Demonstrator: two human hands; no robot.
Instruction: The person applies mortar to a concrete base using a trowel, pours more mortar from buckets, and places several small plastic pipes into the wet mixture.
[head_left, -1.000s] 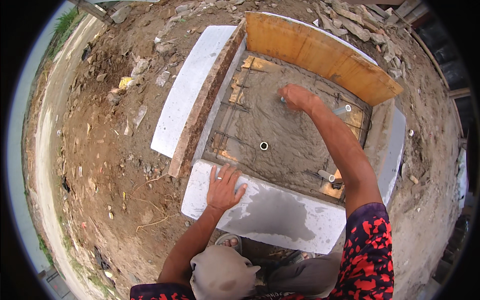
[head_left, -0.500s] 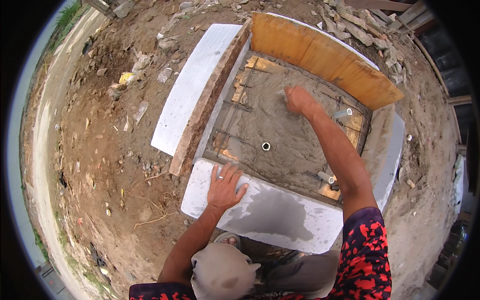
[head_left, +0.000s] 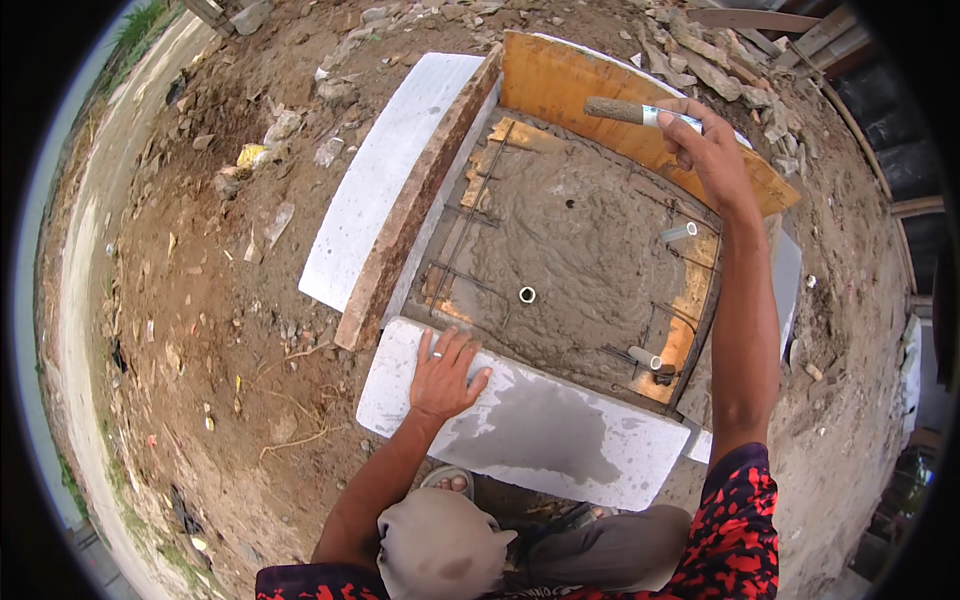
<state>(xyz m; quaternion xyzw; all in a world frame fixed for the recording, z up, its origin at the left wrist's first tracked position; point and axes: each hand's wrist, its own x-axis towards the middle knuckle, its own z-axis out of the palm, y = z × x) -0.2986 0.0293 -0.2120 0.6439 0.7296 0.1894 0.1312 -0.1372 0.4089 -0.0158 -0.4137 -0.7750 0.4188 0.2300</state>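
Note:
My right hand is closed around one end of a short pipe, lifted above the far side of the form. The pipe's free end is coated in grey concrete; a white and blue part shows at the grip. Below lies wet concrete with a small dark round hole. A pale pipe stands in its middle, and two more, an upper pipe and a lower pipe, lean at the right. My left hand rests flat, fingers spread, on the near white block.
An orange plywood board walls the far side, and a brown plank the left, with another white block outside it. Thin steel rods cross the form's edges. Rubble lies beyond at the right; dirt surrounds everything.
My right hand has risen from the wet concrete toward the far right, bringing the coated pipe out. A hole now shows where the hand was. My left hand stays on the block.

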